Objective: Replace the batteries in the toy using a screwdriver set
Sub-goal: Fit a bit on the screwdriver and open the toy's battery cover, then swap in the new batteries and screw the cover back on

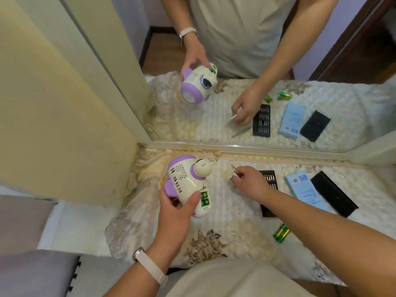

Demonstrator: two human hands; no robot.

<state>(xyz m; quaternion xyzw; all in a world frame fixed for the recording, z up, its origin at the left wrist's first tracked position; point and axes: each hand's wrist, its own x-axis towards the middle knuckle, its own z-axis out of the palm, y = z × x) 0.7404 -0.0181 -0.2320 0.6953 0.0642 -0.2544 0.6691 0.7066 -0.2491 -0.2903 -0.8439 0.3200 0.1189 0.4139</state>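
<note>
My left hand (177, 207) grips the white and purple rounded plastic toy (187, 182), thumb and fingers curled round its near end and holding it tilted above the left part of the pale flowered cloth-covered table (216, 239). Its open battery bay (204, 198) shows green cells just beside my thumb. To the right, my right hand (249, 181) pinches a small pale piece (235, 174), too small to identify, with a thin silver metal tool (233, 166) just beyond. The black bit tray (270, 179) lies partly under my right forearm. Farther right lie a light blue box (304, 189) and a black lid (333, 195). Loose green batteries (281, 232) lie nearer me.
</note>
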